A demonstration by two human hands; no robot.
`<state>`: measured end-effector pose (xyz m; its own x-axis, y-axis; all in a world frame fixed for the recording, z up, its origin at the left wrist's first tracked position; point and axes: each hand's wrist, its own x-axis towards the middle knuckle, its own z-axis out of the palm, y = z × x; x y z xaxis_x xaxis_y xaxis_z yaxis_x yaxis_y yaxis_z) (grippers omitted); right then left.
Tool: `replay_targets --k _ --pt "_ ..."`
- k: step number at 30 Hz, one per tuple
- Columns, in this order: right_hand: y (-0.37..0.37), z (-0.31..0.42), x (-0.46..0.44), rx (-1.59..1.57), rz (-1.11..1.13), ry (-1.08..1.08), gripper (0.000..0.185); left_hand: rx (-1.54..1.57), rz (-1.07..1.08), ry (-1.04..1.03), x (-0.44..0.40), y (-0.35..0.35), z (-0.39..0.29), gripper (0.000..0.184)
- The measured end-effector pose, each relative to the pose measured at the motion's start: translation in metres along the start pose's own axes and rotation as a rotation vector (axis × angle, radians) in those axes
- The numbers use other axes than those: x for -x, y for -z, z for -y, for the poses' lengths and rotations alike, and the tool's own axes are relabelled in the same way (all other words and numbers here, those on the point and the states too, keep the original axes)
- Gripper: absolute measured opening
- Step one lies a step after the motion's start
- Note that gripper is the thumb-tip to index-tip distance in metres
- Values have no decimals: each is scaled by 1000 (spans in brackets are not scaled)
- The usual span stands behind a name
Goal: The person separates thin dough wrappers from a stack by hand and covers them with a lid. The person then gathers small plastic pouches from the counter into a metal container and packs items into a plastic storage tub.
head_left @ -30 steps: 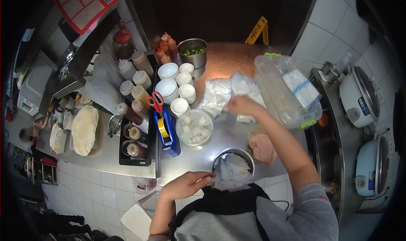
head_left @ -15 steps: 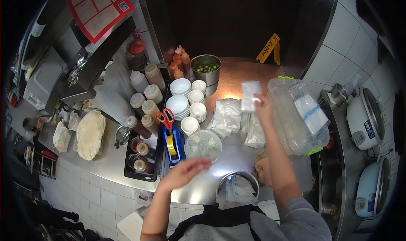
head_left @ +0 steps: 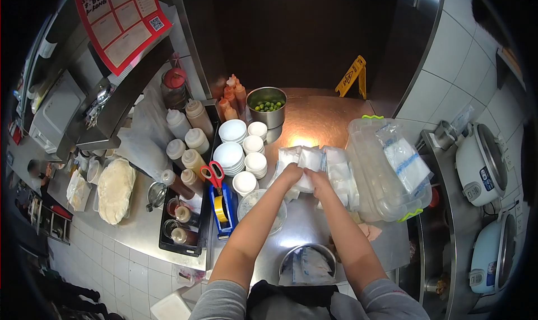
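Note:
Both hands are over rows of small clear plastic packets with white contents on the steel counter. My left hand [head_left: 290, 175] is curled with its fingertips on a plastic packet [head_left: 289, 154] in the left row. Close beside it, my right hand [head_left: 318, 182] pinches the near edge of a packet [head_left: 311, 157] lying on the pile. More packets [head_left: 339, 177] are lined up just to the right. A round clear tub [head_left: 247, 203] is partly covered by my left forearm. Below the forearms, a metal pot [head_left: 335, 258] holds crumpled plastic with blue print.
White bowls [head_left: 230, 154] are stacked left of the packets, beside a blue tape dispenser [head_left: 217, 226] with red scissors [head_left: 213, 173]. Squeeze bottles [head_left: 193, 161] fill a black tray. Behind stands a pot of green citrus [head_left: 267, 113]. A lidded plastic bin [head_left: 364, 163] is at right.
My right hand has lowered the raised packet onto the left pile. My left hand has moved from above the round tub forward to the packets. The view has shifted slightly.

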<state>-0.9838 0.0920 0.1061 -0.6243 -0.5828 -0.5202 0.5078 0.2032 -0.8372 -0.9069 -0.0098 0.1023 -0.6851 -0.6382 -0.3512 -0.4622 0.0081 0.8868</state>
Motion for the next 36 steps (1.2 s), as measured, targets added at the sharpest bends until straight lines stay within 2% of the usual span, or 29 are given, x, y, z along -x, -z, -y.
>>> replay_targets --k 1,4,5,7,9,12,13,15,18,19,21,22,23,24,26,27,29,30,31,32,34,35,36 --pt "8 -1 -4 -16 40 71 48 65 52 26 -5 0 0 40" --pt "33 16 -6 -67 102 161 40 -188 -148 -200 -6 23 -6 34" --pt "41 25 -3 -85 112 173 37 -362 -226 -217 -23 25 8 31" --pt "54 34 4 -220 177 183 36 -455 -118 -101 -21 23 5 34" --pt "59 45 19 -346 230 176 35 -522 -47 -5 -19 19 2 44" --pt "70 38 32 -676 532 191 40 -659 -5 56 -2 2 -4 59" --pt "72 35 38 -671 561 208 42 -758 -151 5 -11 -10 15 72" --pt "71 36 59 -662 620 243 47 -696 -122 12 -5 -10 12 71" --pt "86 27 59 -677 607 178 50 -497 -19 -25 -9 -2 4 66" --pt "89 24 59 -593 513 210 51 -412 29 -41 -10 1 4 63" --pt "81 25 71 -424 328 268 53 3 185 -70 21 2 -12 56" --pt "77 27 76 -337 329 290 53 211 259 -83 39 4 -21 52" --pt "72 29 82 -250 331 313 53 266 382 -66 50 5 -25 46" --pt "67 29 86 -163 332 334 54 503 458 -35 68 6 -32 47" --pt "61 26 89 147 310 515 60 983 596 38 108 10 -47 49" --pt "58 23 88 306 264 596 62 1044 643 -1 126 13 -53 50" --pt "57 27 94 753 248 692 70 755 371 -69 144 7 -49 49" --pt "54 28 99 851 192 755 70 609 237 -95 151 0 -44 48" --pt "51 26 105 950 137 813 70 578 126 -292 143 -10 -29 46" --pt "49 23 113 1049 82 865 71 677 61 -298 148 -12 -29 42" --pt "45 24 139 367 279 684 72 868 -74 -296 161 -13 -39 35" --pt "45 22 152 25 347 578 73 1001 -82 -346 171 -11 -46 33" --pt "47 15 166 -307 512 430 74 1134 -94 -396 182 -10 -54 32"
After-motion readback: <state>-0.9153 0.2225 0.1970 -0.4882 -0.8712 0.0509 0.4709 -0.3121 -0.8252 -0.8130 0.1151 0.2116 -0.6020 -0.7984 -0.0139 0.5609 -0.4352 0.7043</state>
